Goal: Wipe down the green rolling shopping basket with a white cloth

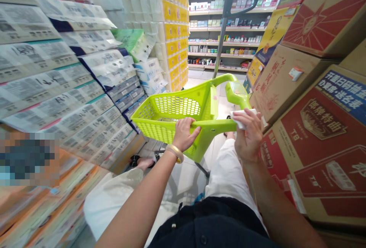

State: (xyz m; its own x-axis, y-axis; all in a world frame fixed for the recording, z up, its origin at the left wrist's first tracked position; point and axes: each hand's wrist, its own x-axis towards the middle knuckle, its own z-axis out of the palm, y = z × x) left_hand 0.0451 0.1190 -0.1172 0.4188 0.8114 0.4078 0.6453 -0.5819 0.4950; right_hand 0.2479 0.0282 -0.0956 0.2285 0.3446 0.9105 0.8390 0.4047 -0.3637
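A lime-green shopping cart (177, 105) with a perforated basket stands turned sideways in front of me. My left hand (185, 133), with a gold bangle at the wrist, has its fingers curled over the near rim of the basket. On the cart's handle end, my right hand (249, 135) presses a folded white tissue (242, 117) against the green plastic, fingers closed on it. A green handle piece with a small panel (237, 87) rises just beyond that hand. The basket's visible inside shows no goods.
Stacked white packs (57, 65) line the left side. Yellow-and-white packs (174, 30) tower behind the cart. Printed cartons (320, 133) stand close on the right. A grey pole with a looped top (224, 23) rises behind the cart, before stocked shelves (237, 26).
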